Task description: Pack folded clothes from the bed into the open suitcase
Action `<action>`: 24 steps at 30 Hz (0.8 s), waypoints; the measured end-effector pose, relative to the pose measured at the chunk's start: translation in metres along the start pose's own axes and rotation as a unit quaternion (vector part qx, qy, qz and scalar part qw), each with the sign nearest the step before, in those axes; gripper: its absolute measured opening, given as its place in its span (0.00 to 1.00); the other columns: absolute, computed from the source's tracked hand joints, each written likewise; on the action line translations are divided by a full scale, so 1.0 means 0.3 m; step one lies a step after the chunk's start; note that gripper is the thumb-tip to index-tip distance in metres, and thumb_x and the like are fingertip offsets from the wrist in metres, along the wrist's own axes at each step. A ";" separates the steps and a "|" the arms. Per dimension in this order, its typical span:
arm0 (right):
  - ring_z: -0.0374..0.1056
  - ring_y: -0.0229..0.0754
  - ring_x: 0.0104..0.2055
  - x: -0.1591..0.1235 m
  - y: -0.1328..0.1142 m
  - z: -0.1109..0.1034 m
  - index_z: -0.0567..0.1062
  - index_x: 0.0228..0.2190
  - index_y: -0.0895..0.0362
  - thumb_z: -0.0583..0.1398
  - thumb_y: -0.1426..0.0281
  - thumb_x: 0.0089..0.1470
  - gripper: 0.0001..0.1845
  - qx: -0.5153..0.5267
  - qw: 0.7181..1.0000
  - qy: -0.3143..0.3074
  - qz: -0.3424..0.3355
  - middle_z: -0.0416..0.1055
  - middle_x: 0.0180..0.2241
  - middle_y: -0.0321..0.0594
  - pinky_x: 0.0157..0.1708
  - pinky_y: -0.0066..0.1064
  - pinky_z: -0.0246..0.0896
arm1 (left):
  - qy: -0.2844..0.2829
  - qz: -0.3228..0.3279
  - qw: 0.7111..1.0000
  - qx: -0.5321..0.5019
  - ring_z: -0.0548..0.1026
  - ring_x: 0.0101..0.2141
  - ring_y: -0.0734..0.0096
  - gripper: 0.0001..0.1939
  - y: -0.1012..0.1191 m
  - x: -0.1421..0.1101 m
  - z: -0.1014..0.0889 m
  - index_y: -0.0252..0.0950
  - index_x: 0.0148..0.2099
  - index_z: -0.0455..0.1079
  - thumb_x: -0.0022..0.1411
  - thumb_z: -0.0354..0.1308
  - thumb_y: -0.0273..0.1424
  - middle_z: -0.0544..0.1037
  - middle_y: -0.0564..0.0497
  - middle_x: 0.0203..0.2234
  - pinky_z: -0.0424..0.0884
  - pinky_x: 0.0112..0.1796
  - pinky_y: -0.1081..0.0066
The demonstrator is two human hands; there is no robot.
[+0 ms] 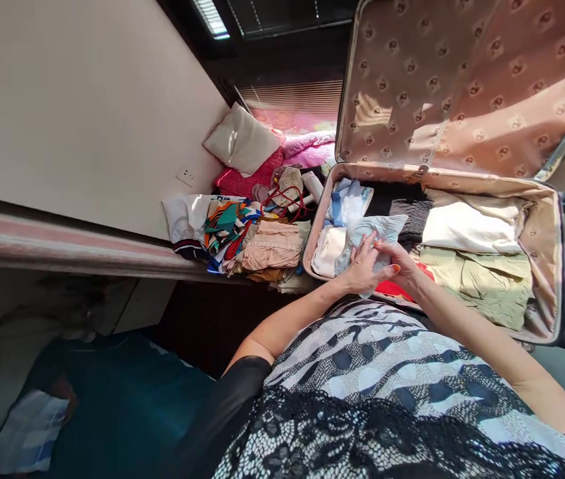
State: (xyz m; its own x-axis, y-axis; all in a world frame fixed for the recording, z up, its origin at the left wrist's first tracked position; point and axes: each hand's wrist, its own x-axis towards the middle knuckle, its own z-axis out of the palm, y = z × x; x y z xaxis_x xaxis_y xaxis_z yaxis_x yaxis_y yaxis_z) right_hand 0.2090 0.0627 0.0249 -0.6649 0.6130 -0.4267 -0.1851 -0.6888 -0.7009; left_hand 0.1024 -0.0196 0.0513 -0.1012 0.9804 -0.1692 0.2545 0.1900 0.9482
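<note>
A light blue garment (389, 227) lies bunched at the left end of the open suitcase (552, 266). On top of it rests my left hand (359, 266), fingers stretched over the cloth and thumb spread to the right. My right hand (402, 261) meets it from the right, its fingers closed on the fabric, partly hidden behind the left thumb. Beside the hands sit a white folded cloth (330, 251) and a blue-and-white bundle (349, 203). Red cloth (396, 289) shows just below the right hand.
Folded white trousers (472, 223) and an olive garment (492, 283) fill the suitcase's right side. Its lid (412, 86) stands raised behind. Left of it are piled clothes (272, 245), red cords (287, 203) and a cushion (242, 140). A person in teal (127, 399) is at lower left.
</note>
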 end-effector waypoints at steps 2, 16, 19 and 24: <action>0.80 0.48 0.40 -0.005 -0.011 -0.094 0.77 0.33 0.51 0.73 0.71 0.40 0.16 0.043 0.998 0.046 0.028 0.80 0.30 0.36 0.47 0.41 0.80 | -0.006 0.033 0.997 -0.066 0.58 0.76 0.35 0.36 -0.030 -0.006 -0.028 0.36 0.61 0.81 0.62 0.72 0.57 0.65 0.33 0.74 0.52 0.75 0.47; 0.84 0.52 0.40 -0.071 -0.123 -0.400 0.80 0.33 0.52 0.71 0.69 0.38 0.15 0.010 0.994 0.063 0.092 0.85 0.34 0.38 0.55 0.47 0.79 | 0.024 -0.141 0.928 -0.345 0.73 0.65 0.43 0.47 -0.162 0.029 -0.028 0.35 0.57 0.80 0.38 0.86 0.54 0.82 0.35 0.57 0.63 0.67 0.52; 0.84 0.56 0.44 -0.066 -0.084 -0.342 0.80 0.37 0.52 0.71 0.61 0.43 0.17 0.021 0.992 0.063 0.111 0.86 0.36 0.41 0.56 0.51 0.78 | 0.007 -0.128 0.911 -0.392 0.78 0.59 0.46 0.48 -0.135 0.105 -0.011 0.36 0.54 0.81 0.33 0.88 0.52 0.85 0.38 0.52 0.68 0.64 0.53; 0.83 0.60 0.50 -0.073 -0.017 -0.308 0.79 0.38 0.50 0.69 0.47 0.48 0.23 -0.006 0.992 0.009 0.129 0.85 0.36 0.45 0.59 0.56 0.75 | 0.012 -0.173 0.921 -0.348 0.83 0.43 0.58 0.37 -0.122 0.202 -0.032 0.32 0.44 0.82 0.31 0.89 0.40 0.87 0.44 0.38 0.76 0.54 0.59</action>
State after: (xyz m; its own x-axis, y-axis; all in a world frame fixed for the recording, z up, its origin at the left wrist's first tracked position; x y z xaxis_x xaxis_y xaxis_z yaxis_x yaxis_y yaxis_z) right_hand 0.2913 0.0887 -0.0149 -0.6755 0.4248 -0.6027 -0.0028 -0.8188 -0.5740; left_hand 0.0777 0.0325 0.0091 -0.0833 0.8648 -0.4952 -0.4747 0.4025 0.7827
